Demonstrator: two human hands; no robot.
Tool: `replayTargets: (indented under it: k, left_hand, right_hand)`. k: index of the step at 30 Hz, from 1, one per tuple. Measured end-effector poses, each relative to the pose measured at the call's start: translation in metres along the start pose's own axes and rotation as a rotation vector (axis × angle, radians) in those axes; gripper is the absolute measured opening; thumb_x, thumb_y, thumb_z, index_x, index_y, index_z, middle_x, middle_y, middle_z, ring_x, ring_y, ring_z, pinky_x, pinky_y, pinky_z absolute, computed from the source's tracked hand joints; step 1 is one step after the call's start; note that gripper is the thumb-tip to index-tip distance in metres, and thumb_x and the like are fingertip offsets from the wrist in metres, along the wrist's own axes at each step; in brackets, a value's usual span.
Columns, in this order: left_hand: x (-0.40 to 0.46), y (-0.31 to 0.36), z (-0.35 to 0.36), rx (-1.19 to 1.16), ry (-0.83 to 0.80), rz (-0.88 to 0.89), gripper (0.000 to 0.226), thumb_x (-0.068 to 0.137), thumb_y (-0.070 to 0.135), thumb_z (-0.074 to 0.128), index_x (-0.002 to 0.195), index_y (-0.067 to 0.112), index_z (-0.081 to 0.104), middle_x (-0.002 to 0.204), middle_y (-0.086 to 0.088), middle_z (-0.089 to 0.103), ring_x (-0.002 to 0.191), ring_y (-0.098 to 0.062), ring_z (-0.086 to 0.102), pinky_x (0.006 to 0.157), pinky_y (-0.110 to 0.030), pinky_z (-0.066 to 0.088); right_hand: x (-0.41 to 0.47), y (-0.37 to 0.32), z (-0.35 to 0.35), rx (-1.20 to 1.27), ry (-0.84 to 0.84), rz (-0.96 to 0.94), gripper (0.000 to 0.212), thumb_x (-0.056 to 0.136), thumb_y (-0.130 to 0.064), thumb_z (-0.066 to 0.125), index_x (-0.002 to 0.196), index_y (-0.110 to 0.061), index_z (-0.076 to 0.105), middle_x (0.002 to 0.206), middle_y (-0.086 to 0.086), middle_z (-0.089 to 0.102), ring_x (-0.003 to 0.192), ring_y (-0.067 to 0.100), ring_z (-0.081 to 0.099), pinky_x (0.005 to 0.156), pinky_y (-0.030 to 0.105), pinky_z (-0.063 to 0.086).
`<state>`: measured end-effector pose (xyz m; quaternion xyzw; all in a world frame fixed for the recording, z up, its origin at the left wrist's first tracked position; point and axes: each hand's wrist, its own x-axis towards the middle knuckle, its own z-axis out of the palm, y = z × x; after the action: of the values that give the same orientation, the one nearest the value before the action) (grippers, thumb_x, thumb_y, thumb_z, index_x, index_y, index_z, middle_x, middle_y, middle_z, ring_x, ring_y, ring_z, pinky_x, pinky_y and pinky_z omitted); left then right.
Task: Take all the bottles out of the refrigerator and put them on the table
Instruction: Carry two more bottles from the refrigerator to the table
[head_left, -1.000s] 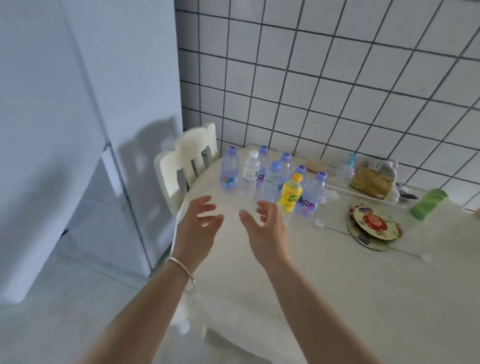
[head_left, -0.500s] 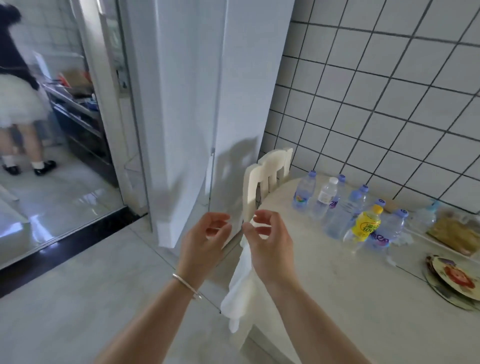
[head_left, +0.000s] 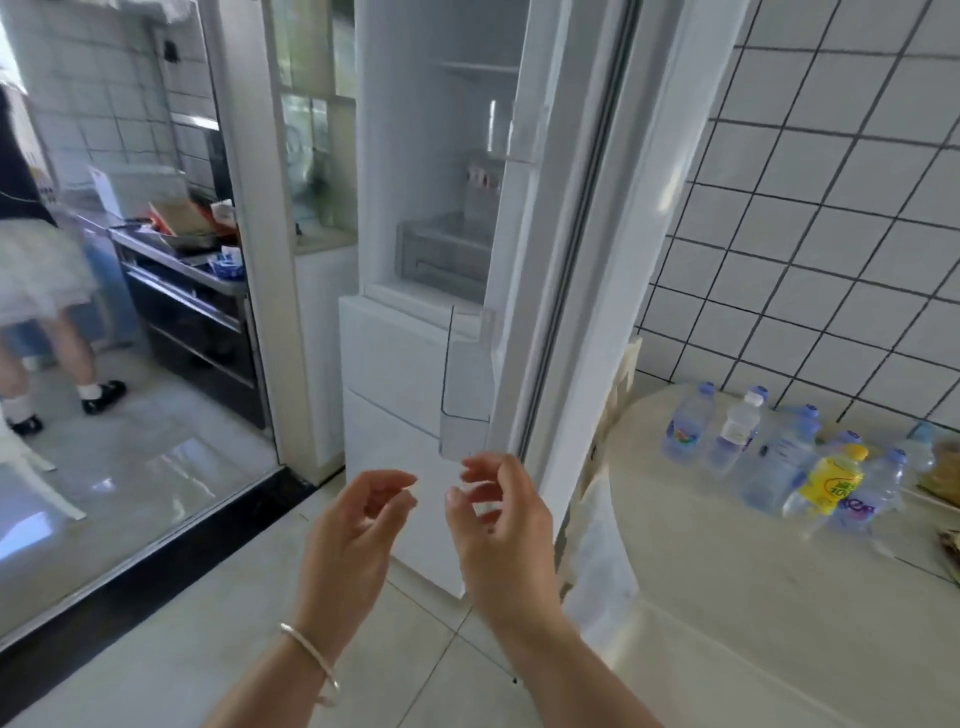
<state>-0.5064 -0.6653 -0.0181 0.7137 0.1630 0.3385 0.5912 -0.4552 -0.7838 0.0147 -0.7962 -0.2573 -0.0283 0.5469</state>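
Observation:
The white refrigerator (head_left: 410, 364) stands ahead with its upper door (head_left: 587, 234) swung open; inside I see shelves and a grey drawer (head_left: 441, 254), and the clear door bin (head_left: 465, 379) looks bare. No bottle shows inside. Several clear water bottles (head_left: 737, 431) and a yellow bottle (head_left: 831, 478) stand grouped on the round cream table (head_left: 753, 597) at the right. My left hand (head_left: 358, 525) and my right hand (head_left: 498, 519) hover side by side in front of the fridge, fingers loosely curled, holding nothing.
A cream chair (head_left: 618, 410) with a white cloth (head_left: 597, 561) sits between fridge door and table. A white tiled wall (head_left: 831, 234) backs the table. At left, a doorway sill (head_left: 156, 561) leads to a kitchen where a person (head_left: 36, 291) stands by a counter (head_left: 182, 260).
My view has swung left from the table to the open refrigerator. Both hands stayed in front of me, empty, their fingers curling in a little.

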Motion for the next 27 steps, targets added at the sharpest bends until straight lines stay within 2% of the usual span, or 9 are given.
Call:
replayTargets:
  k: [2,6,8,10,13,18,22,25,27]
  left_hand:
    - [0.02,-0.003,-0.019,-0.003,-0.003,-0.001,0.029,0.081,0.018,0.068,0.079,0.047,0.067,0.081,0.01,0.071,0.073,-0.009,0.064,0.072,-0.029,0.051]
    - [0.075,-0.005,-0.043,-0.101,-0.002,0.005,0.011,0.076,0.026,0.067,0.081,0.036,0.068,0.079,0.008,0.071,0.074,-0.009,0.064,0.072,-0.029,0.051]
    - [0.105,-0.009,-0.05,-0.125,0.002,0.014,0.02,0.084,0.007,0.063,0.083,0.027,0.068,0.078,0.008,0.071,0.077,-0.011,0.065,0.075,-0.029,0.051]
    - [0.136,-0.008,-0.058,-0.121,-0.016,0.032,0.024,0.085,-0.001,0.058,0.084,0.022,0.068,0.077,0.007,0.071,0.076,-0.012,0.065,0.076,-0.031,0.052]
    - [0.188,-0.01,-0.07,-0.106,-0.011,0.067,0.022,0.086,-0.001,0.056,0.085,0.018,0.069,0.077,0.006,0.07,0.075,-0.009,0.066,0.072,-0.023,0.052]
    - [0.273,-0.017,-0.091,-0.116,-0.016,0.101,0.023,0.086,-0.001,0.057,0.086,0.018,0.068,0.08,0.007,0.071,0.073,-0.004,0.065,0.066,-0.011,0.05]
    - [0.336,-0.04,-0.1,-0.084,-0.031,0.084,0.022,0.087,0.004,0.057,0.088,0.024,0.067,0.082,0.011,0.071,0.073,-0.002,0.064,0.069,-0.016,0.051]
    - [0.388,-0.062,-0.099,-0.134,-0.07,0.064,0.018,0.085,0.013,0.062,0.083,0.029,0.067,0.079,0.01,0.071,0.07,-0.004,0.063,0.07,-0.022,0.048]
    - [0.423,-0.073,-0.093,-0.169,-0.104,0.082,0.016,0.083,0.014,0.061,0.081,0.028,0.067,0.075,0.01,0.07,0.066,-0.003,0.062,0.067,-0.015,0.048]
  right_hand:
    - [0.01,-0.01,0.023,-0.035,-0.021,0.005,0.019,0.085,-0.028,0.06,0.102,-0.033,0.054,0.1,-0.02,0.057,0.089,-0.003,0.055,0.078,0.023,0.05]
    - [0.042,-0.024,0.062,-0.031,-0.012,-0.02,0.021,0.085,-0.03,0.059,0.101,-0.038,0.049,0.104,-0.022,0.055,0.092,-0.003,0.054,0.077,0.021,0.049]
    - [0.066,-0.029,0.082,-0.002,-0.007,-0.003,0.021,0.085,-0.03,0.059,0.1,-0.039,0.048,0.105,-0.022,0.054,0.094,-0.002,0.054,0.077,0.02,0.048]
    - [0.095,-0.036,0.105,0.055,0.003,0.028,0.021,0.085,-0.03,0.059,0.1,-0.039,0.048,0.105,-0.021,0.054,0.096,0.0,0.054,0.075,0.017,0.046]
    - [0.141,-0.047,0.145,0.151,0.016,0.062,0.019,0.086,-0.026,0.059,0.099,-0.036,0.05,0.103,-0.02,0.055,0.092,-0.003,0.055,0.068,0.008,0.044]
    - [0.216,-0.06,0.192,0.231,0.079,0.105,0.017,0.087,-0.023,0.058,0.097,-0.036,0.051,0.1,-0.019,0.056,0.086,-0.01,0.053,0.067,0.006,0.043]
    - [0.266,-0.05,0.211,0.207,0.153,0.134,0.017,0.086,-0.021,0.058,0.095,-0.034,0.051,0.099,-0.018,0.058,0.086,-0.005,0.055,0.066,0.003,0.04]
    - [0.301,-0.034,0.222,0.193,0.215,0.182,0.016,0.085,-0.02,0.059,0.095,-0.031,0.053,0.098,-0.016,0.059,0.086,-0.002,0.056,0.064,0.01,0.041]
    - [0.327,-0.024,0.231,0.192,0.26,0.206,0.016,0.085,-0.019,0.059,0.094,-0.03,0.054,0.097,-0.014,0.06,0.086,-0.001,0.056,0.063,0.01,0.041]
